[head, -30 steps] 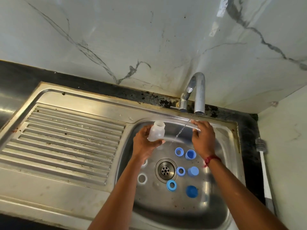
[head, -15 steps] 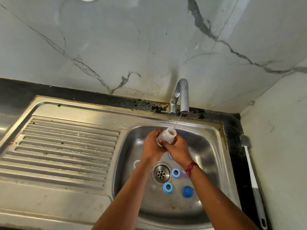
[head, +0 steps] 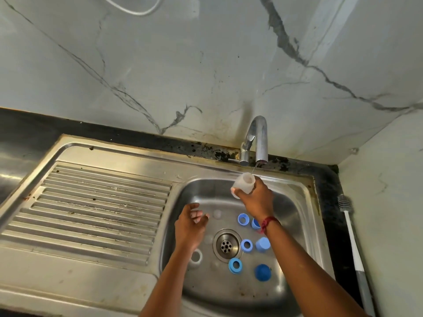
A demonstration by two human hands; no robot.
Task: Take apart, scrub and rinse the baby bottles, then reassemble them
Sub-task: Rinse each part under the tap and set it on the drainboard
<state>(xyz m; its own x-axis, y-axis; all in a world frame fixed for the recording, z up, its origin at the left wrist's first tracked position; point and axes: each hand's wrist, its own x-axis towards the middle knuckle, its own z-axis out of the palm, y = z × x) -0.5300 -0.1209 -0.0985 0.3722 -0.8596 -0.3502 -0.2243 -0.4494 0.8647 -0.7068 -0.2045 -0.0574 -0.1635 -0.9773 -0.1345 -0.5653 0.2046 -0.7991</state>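
- Closest in the sink [head: 229,294]: a dark blue cap [head: 262,272], a blue ring [head: 235,265] and a clear ring [head: 196,257], all loose around the drain [head: 226,245].
- More blue parts [head: 246,245] lie just past that, some tucked under the right arm.
- Brush [head: 350,232] lies on the black bench [head: 329,202], right of the sink.
- Left hand [head: 191,227] hovers over the basin's left side, fingers loosely curled, holding nothing.
- Right hand [head: 257,199] has its fingers wrapped round the bottle [head: 243,183], mouth tilted up under the tap [head: 258,140].
- A thin stream of water [head: 254,167] runs from the spout to the bottle's mouth.
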